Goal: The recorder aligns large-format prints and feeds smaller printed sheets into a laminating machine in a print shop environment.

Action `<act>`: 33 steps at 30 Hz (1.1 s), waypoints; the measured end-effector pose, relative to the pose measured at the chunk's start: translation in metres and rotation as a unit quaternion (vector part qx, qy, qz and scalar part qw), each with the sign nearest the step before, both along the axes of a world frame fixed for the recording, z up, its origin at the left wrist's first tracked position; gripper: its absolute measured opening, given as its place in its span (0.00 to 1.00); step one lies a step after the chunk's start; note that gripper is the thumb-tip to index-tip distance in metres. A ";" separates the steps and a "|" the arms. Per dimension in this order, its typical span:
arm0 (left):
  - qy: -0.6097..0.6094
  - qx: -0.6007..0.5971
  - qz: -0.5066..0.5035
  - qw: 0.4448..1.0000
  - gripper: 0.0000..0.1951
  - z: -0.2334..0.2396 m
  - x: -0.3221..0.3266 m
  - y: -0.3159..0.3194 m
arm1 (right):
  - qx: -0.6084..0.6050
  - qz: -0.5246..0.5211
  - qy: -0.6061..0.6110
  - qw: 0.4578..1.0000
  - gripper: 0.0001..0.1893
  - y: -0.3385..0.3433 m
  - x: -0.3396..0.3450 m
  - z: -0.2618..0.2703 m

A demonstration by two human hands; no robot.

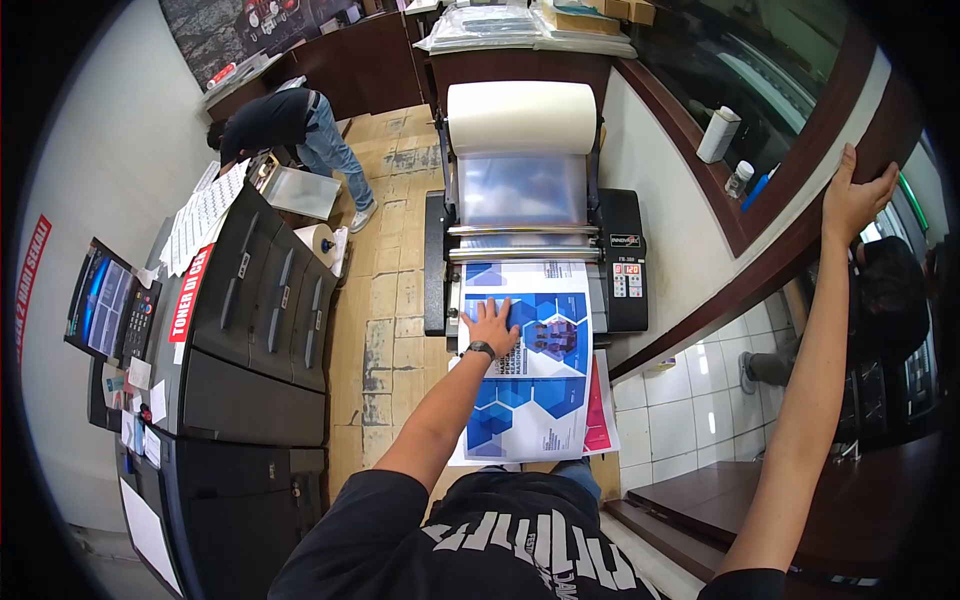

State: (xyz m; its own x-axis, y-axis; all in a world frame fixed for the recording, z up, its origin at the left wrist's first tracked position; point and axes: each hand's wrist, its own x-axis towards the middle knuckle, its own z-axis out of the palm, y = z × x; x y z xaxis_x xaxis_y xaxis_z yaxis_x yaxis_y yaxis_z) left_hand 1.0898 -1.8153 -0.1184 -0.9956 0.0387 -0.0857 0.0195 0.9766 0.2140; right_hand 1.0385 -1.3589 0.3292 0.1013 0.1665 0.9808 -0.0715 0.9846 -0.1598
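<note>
My left hand (491,330), with a dark watch at the wrist, lies flat with fingers spread on a blue-and-white printed sheet (525,420). The sheet's far end runs under the metal bars of a roll laminator (624,210). Above those bars, clear film (521,187) hangs from a large film roll (521,118). Beneath the printed sheet, a pink-and-white sheet (599,412) shows along the right side. Far to the right, my right hand (859,199) grips the edge of a dark wooden frame (889,112), its thumb pointing up.
A large black printer (255,390) with a screen (105,300) stands at left. Beyond it, a person (285,124) bends over an open tray (302,191). Another person (889,300) is at far right. Bottles (718,135) stand on the window ledge. Plastic-wrapped stacks (480,28) lie at the back.
</note>
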 end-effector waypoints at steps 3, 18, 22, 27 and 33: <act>-0.040 -0.008 -0.017 0.999 0.32 0.007 -0.012 0.005 | -0.012 -0.001 -0.003 1.000 0.49 -0.001 0.000 0.000; -0.037 0.065 0.108 0.991 0.34 0.011 -0.012 0.037 | 0.001 0.005 -0.011 1.000 0.49 -0.002 -0.001 0.000; -0.005 0.073 0.126 0.989 0.36 0.005 -0.017 0.035 | -0.016 -0.004 -0.029 0.999 0.49 -0.006 0.003 0.001; 0.002 0.061 0.128 0.990 0.37 0.001 -0.023 0.035 | -0.013 -0.004 -0.030 0.999 0.49 -0.006 0.003 0.001; -0.029 0.073 0.125 0.989 0.37 0.014 -0.026 0.036 | -0.008 -0.008 -0.034 0.999 0.49 -0.006 0.005 0.001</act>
